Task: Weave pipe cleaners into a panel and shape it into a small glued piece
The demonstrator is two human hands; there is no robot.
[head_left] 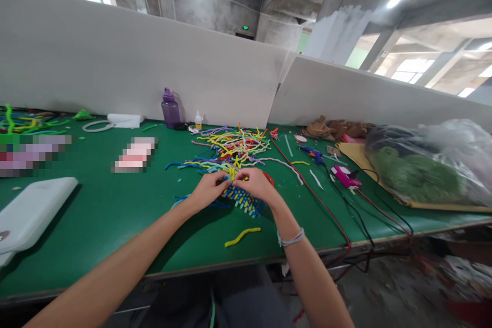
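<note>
A woven piece of blue, yellow and pale chenille stems (245, 202) lies on the green table between my hands. My left hand (209, 188) pinches its upper left edge, with thumb and forefinger closed. Right beside those fingertips, my right hand (255, 183) is also closed in a pinch at the same edge. Exactly which strand sits between the fingers is hidden. Just beyond my hands spreads a loose pile of multicoloured chenille stems (234, 144). One short yellow stem (243, 236) rests near the table's front edge.
Behind stand a purple bottle (170, 108) and a small glue bottle (198, 121). To the right are a blue glue gun (312, 152), a pink device (346, 177), trailing cables and a plastic bag of green material (415, 171). A white case (36, 215) lies at left.
</note>
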